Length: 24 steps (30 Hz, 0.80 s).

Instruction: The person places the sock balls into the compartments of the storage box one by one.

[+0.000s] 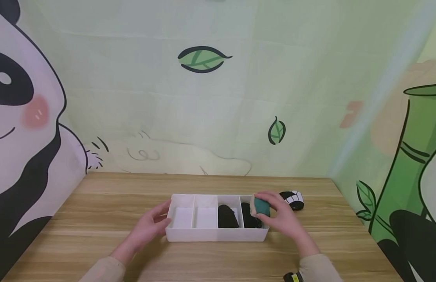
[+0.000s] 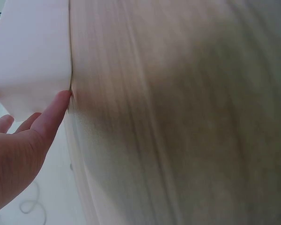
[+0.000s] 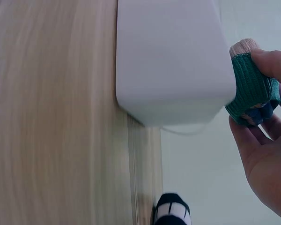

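One hand, the right [image 1: 283,215], grasps a teal-and-beige knitted bundle [image 1: 262,207] between thumb and fingers, holding it over the right end of a long white box [image 1: 218,235]; the right wrist view shows blue folds at the bundle's lower end. The left hand [image 1: 149,225] is unclenched, its fingertips resting against the box's left end wall, one low down near the counter [image 1: 126,192].

Inside the box, upright dividers make four compartments in a row. The third from the left contains a black bundle [image 1: 227,217], and the rightmost contains another dark bundle [image 1: 249,220], partly hidden by the teal-and-beige one. White floor shows in the two left compartments.

Beyond the right hand, a black-and-white bundle [image 1: 296,201] lies on the counter, outside the box. Behind everything hangs a pale green backdrop [image 1: 133,78] with a panda and leaves.
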Available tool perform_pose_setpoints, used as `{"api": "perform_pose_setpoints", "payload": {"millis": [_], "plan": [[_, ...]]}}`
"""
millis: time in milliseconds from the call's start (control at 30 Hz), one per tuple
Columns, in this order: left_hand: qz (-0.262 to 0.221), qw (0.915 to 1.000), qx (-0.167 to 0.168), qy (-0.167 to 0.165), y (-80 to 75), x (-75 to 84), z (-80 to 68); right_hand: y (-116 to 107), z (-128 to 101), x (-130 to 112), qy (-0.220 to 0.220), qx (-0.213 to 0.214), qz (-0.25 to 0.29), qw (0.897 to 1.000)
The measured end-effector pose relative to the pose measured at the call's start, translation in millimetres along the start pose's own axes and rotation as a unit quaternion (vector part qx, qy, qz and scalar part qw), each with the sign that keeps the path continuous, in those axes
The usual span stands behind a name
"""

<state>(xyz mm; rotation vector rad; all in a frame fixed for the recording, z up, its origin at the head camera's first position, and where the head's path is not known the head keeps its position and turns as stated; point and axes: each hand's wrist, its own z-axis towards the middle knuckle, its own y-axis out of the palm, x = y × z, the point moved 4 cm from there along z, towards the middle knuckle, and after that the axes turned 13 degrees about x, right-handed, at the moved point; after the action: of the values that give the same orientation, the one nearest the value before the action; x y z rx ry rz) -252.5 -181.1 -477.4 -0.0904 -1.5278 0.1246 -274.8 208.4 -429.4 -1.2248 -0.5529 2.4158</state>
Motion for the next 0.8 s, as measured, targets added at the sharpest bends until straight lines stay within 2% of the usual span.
{"api": "perform_pose_setpoints", "payload": {"millis": [533,800], "plan": [[0.017,0.9998,0.011,-0.004,0.5,0.9,1.2,36.1,6.6,-24.8,-0.028,-0.023,0.005,0.999],[0.016,0.9998,0.005,0.005,-0.3,2.3,0.2,52.9,11.9,-35.0,-0.01,-0.044,0.021,0.999]]}}
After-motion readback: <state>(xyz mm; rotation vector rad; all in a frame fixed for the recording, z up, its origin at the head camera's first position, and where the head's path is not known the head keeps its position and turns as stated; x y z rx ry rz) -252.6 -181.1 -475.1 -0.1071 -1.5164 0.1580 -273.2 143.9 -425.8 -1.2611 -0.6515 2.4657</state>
